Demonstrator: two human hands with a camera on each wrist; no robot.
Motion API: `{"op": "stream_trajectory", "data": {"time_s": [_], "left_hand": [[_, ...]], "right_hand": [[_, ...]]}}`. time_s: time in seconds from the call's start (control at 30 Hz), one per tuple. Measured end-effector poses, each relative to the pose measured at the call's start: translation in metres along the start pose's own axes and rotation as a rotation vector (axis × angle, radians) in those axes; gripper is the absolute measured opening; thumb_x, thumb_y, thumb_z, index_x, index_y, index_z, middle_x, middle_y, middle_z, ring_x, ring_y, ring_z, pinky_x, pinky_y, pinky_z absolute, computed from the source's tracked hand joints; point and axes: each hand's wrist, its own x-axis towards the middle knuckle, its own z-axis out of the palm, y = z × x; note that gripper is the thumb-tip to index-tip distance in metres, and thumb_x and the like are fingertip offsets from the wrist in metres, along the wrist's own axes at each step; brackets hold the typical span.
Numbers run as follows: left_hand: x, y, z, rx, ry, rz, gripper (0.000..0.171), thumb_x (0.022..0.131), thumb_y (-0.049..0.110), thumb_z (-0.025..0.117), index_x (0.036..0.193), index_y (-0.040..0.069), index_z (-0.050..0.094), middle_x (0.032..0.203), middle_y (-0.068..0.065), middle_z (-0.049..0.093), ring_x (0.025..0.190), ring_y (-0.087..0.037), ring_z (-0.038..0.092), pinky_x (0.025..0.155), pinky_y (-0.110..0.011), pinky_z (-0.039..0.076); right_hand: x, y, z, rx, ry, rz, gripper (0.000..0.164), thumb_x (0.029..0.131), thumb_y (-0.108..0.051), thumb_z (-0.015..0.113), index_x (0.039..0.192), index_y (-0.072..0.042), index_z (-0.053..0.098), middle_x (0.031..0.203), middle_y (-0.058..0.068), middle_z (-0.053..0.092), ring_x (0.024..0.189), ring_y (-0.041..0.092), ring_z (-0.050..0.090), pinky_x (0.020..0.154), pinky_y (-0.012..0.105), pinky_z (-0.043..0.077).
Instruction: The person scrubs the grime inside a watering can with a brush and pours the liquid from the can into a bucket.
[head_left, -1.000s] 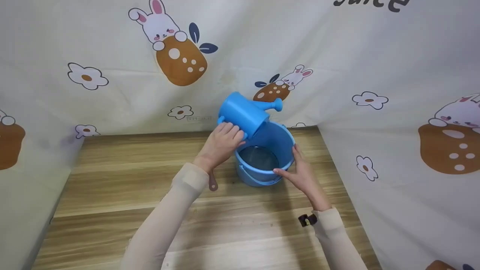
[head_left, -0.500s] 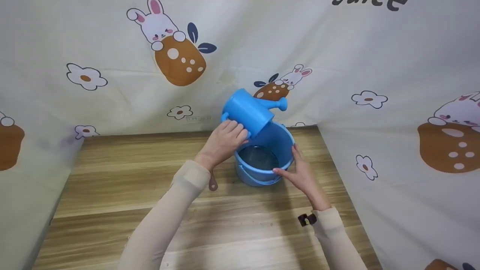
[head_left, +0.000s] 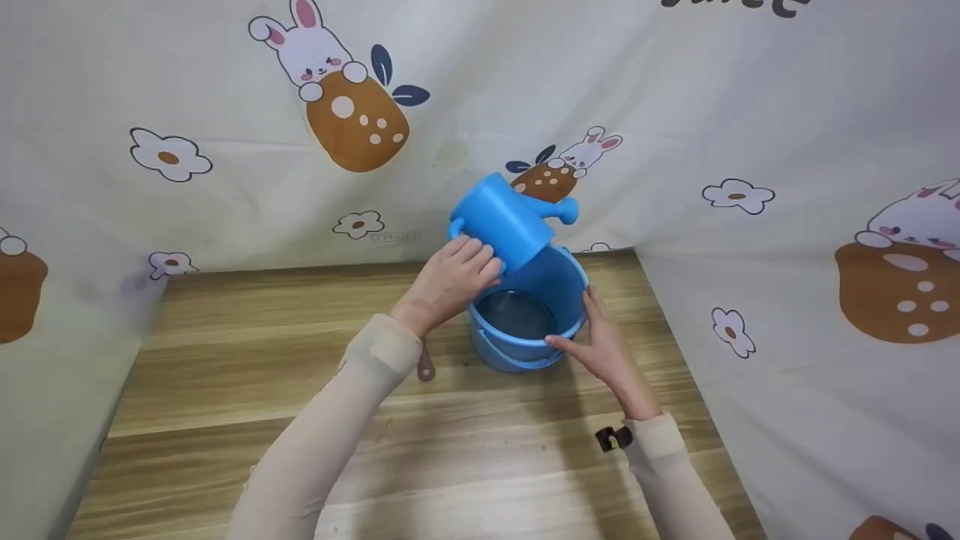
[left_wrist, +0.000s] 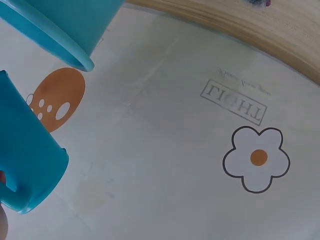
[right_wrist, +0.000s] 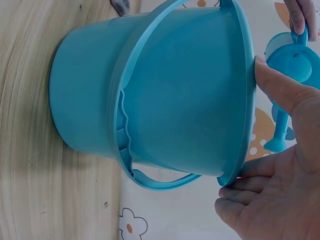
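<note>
My left hand (head_left: 450, 281) grips the handle of a blue watering can (head_left: 506, 221), which is tilted with its top towards the bucket and its spout pointing right. Below it a blue bucket (head_left: 491, 349) stands upright on the wooden surface. Its inside looks dark at the bottom; whether that is liquid I cannot tell. My right hand (head_left: 600, 345) rests on the bucket's right rim, thumb and fingers spread apart and fairly straight. In the right wrist view the thumb and fingertips touch the bucket rim (right_wrist: 247, 100). The left wrist view shows the can (left_wrist: 30, 150) beside the bucket (left_wrist: 75, 30).
A brownish-pink handle (head_left: 426, 366) pokes out from beneath my left wrist; the rest of it is hidden. Pale sheeting (head_left: 262, 202) printed with rabbits and flowers rises behind and at both sides of the wooden surface (head_left: 262, 345). A small dark strap piece (head_left: 613, 439) sits at my right cuff.
My left hand and the watering can have moved slightly right and up, farther over the bucket. The right hand and the bucket have stayed in place.
</note>
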Motion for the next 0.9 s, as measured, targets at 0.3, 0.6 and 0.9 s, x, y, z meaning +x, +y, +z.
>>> {"op": "stream_trajectory", "data": {"time_s": [0.3,0.6,0.9], "left_hand": [[0.002,-0.003,0.001,0.034,0.013,0.036,0.03,0.104,0.041,0.047,0.108,0.012,0.052,0.103,-0.004,0.062,0.098,-0.02,0.055,0.099,-0.03,0.047],[-0.001,-0.01,0.003,0.078,0.08,0.055,0.03,0.104,0.041,0.047,0.109,0.012,0.053,0.104,-0.004,0.063,0.098,-0.02,0.056,0.099,-0.029,0.048],[0.001,-0.013,0.004,0.106,0.089,0.095,0.03,0.101,0.041,0.053,0.108,0.012,0.055,0.105,-0.003,0.065,0.098,-0.019,0.057,0.098,-0.029,0.047]], "right_hand": [[0.0,0.001,0.001,0.016,0.001,0.017,0.118,0.077,-0.067,0.074,0.159,-0.005,0.014,0.168,0.016,0.008,0.152,0.043,0.018,0.116,0.061,0.027],[0.0,0.001,0.0,0.018,0.004,0.008,0.117,0.078,-0.064,0.075,0.159,-0.005,0.015,0.168,0.017,0.008,0.152,0.043,0.019,0.116,0.061,0.027],[0.0,0.0,0.0,0.015,0.004,0.008,0.117,0.078,-0.063,0.075,0.158,-0.002,0.015,0.167,0.017,0.009,0.152,0.042,0.019,0.116,0.061,0.027]]}}
